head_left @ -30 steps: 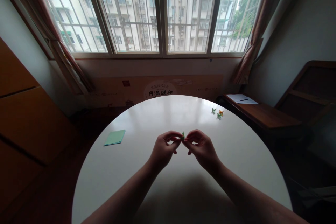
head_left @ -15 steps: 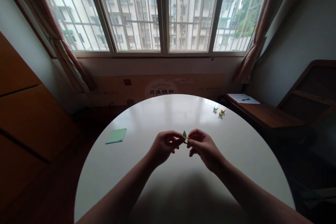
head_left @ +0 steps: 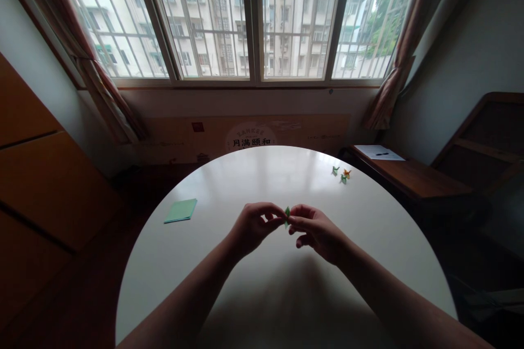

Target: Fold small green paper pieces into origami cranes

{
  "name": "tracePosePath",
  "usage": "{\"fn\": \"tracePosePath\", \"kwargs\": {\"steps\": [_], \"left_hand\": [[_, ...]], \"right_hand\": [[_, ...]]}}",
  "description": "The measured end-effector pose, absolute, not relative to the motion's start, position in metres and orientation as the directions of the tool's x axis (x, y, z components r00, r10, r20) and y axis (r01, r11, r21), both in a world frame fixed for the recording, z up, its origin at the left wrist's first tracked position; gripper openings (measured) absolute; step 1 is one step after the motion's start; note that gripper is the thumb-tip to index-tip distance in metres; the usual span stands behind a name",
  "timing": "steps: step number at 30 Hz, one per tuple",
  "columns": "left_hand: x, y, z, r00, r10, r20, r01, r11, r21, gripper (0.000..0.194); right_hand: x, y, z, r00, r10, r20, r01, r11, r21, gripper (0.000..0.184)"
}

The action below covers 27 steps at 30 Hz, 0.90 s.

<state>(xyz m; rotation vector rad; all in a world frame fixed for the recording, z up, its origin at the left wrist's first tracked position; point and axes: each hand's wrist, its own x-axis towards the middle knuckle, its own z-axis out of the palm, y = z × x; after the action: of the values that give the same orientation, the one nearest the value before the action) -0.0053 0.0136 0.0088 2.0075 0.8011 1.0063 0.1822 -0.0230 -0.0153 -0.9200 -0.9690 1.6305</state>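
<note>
A small folded piece of green paper is held up between my two hands, above the middle of the white round table. My left hand pinches its left side between thumb and forefinger. From the other side, my right hand grips it with thumb and forefinger, the lower fingers curled loosely beneath. The fingertips hide part of the paper, so its exact folded shape cannot be made out.
A stack of green square paper lies at the table's left. Toward the back right sit two green folded paper birds and an orange one. Beyond the table's right edge, a wooden surface bears a white sheet and a dark pen.
My right hand has shifted slightly left, closer to my left fingertips. The green paper has turned a little and now shows both above and below the fingertips.
</note>
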Motion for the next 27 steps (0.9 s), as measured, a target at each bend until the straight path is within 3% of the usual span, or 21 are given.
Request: {"fn": "tracePosePath", "kwargs": {"steps": [4, 8, 12, 19, 27], "left_hand": [[-0.0036, 0.014, 0.0082, 0.457, 0.827, 0.328, 0.131, -0.427, 0.895, 0.016], [-0.0035, 0.0165, 0.0092, 0.475, 0.864, 0.168, 0.094, -0.24, 0.966, 0.032], [-0.0041, 0.0166, 0.0125, 0.508, 0.86, 0.051, 0.133, -0.137, 0.982, 0.033], [-0.0038, 0.0164, 0.0133, 0.489, 0.871, -0.045, 0.209, -0.067, 0.976, 0.032], [-0.002, 0.0153, 0.0149, 0.478, 0.878, -0.032, 0.2, -0.074, 0.977, 0.025]], "right_hand": [[0.1823, -0.0234, -0.0146, -0.202, 0.975, -0.095, -0.358, -0.163, -0.919, 0.033], [0.1829, -0.0239, -0.0135, -0.177, 0.982, -0.072, -0.355, -0.132, -0.925, 0.031], [0.1832, -0.0241, -0.0128, -0.12, 0.992, -0.025, -0.319, -0.062, -0.946, 0.031], [0.1827, -0.0253, -0.0131, -0.074, 0.996, 0.051, -0.215, 0.034, -0.976, 0.034], [0.1833, -0.0246, -0.0139, -0.119, 0.993, -0.018, -0.195, -0.041, -0.98, 0.034]]}}
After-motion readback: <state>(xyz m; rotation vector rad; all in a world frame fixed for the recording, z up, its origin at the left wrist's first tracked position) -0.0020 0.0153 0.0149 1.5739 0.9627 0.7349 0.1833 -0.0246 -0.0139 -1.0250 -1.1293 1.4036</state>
